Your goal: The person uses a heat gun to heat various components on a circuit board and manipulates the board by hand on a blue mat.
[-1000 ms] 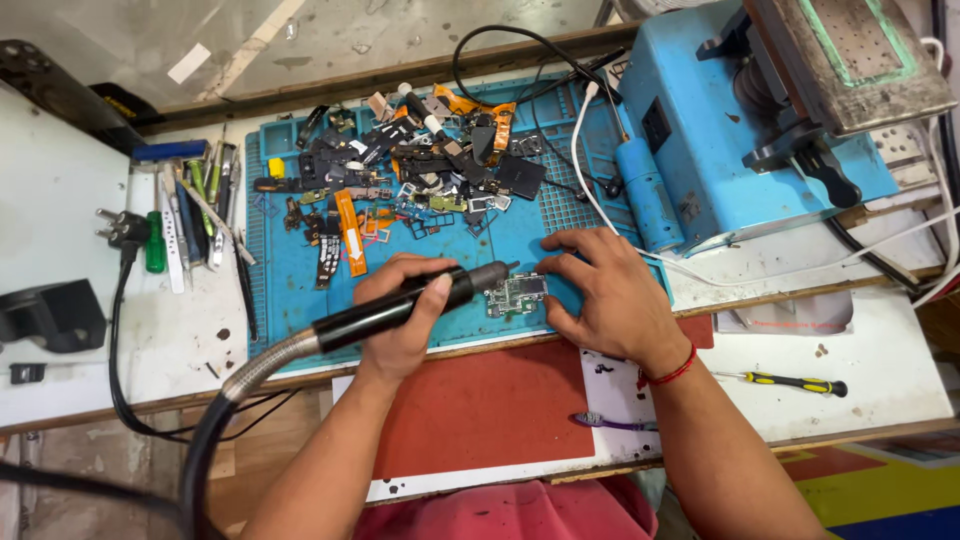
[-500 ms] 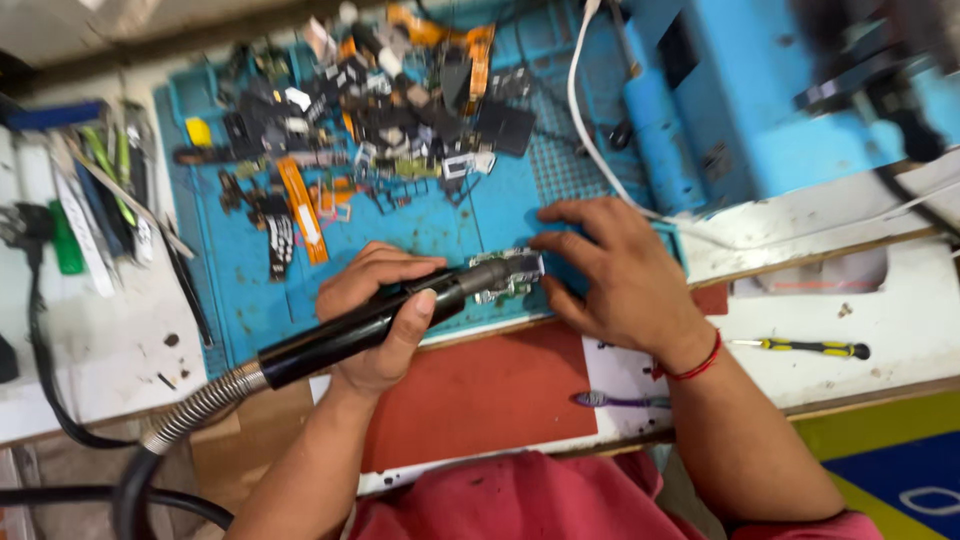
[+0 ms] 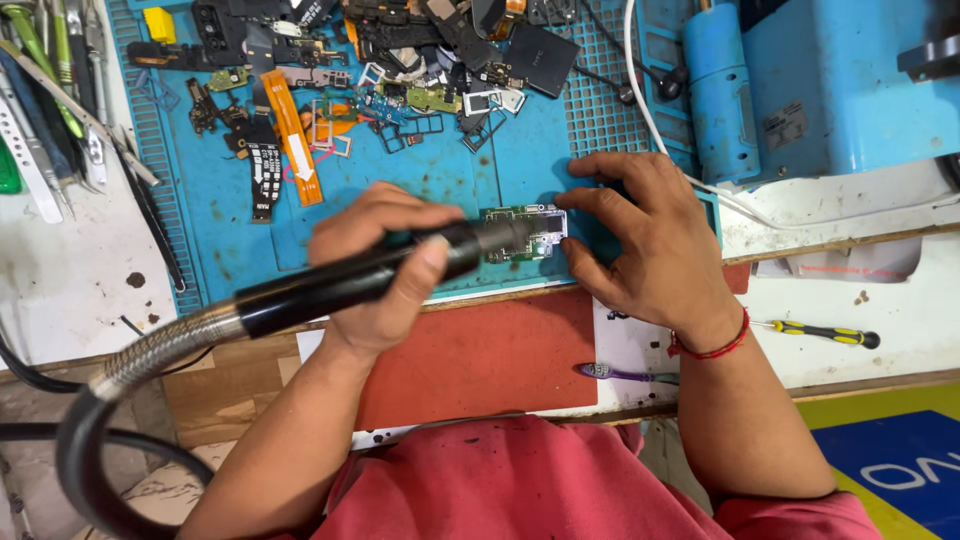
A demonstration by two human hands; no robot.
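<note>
My left hand [image 3: 375,270] grips a black hot-air wand [image 3: 340,282] whose metal hose runs off to the lower left. The wand's nozzle points at a small green circuit board [image 3: 532,228] lying on the blue work mat [image 3: 230,220]. My right hand [image 3: 645,235] rests flat beside the board, fingertips pressing its right edge and holding it against the mat. A red thread bracelet circles that wrist.
Several phone parts, flex cables and frames [image 3: 390,90] litter the back of the mat. Tweezers and tools [image 3: 60,110] lie at left. A blue machine [image 3: 830,90] stands at right with a white cable. A yellow screwdriver [image 3: 820,333] and a purple toothbrush [image 3: 620,373] lie on the white bench.
The camera has moved closer and lower over the mat. The wand's tip and my right hand stay at the circuit board; both hands keep their hold.
</note>
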